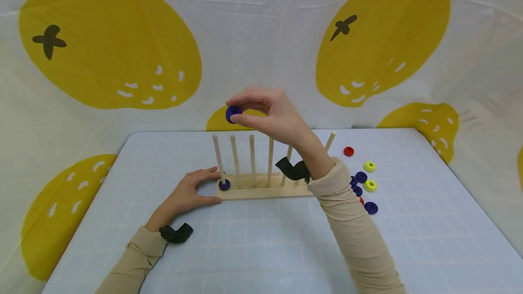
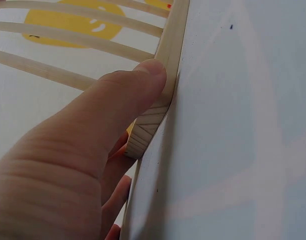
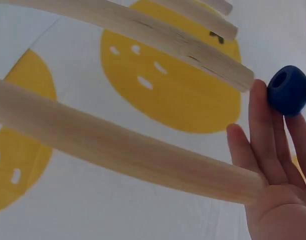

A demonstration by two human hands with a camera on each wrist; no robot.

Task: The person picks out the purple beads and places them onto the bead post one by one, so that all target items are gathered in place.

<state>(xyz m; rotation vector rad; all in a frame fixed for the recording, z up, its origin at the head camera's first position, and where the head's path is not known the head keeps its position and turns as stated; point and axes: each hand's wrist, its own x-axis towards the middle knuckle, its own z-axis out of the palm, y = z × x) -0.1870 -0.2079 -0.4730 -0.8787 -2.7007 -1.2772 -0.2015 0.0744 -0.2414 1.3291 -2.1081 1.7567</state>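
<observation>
Blue and rounded, a bead is hanging in the air above the left end of the peg stand, near the tips; whether it is lining up with any peg is hard to tell. The right hand's thumb and fingertips are pinching it, the thumb covering part of its face; in the right wrist view its hole is showing, while the pinching tips are being cut off by the frame.

Below, the wooden peg stand is sitting on the tabletop, its right end disappearing behind the right forearm, which is also hiding parts of the right-hand pegs. Another dark blue bead is resting at the foot of the leftmost peg. The left hand is gripping the stand's left end, its thumb at the front corner and its fingers reaching behind, partly hidden in the left wrist view.

To the right, loose beads in blue, yellow and red are lying, some partly covered by the beige sleeve. Lemon-print cloth is hanging behind.
</observation>
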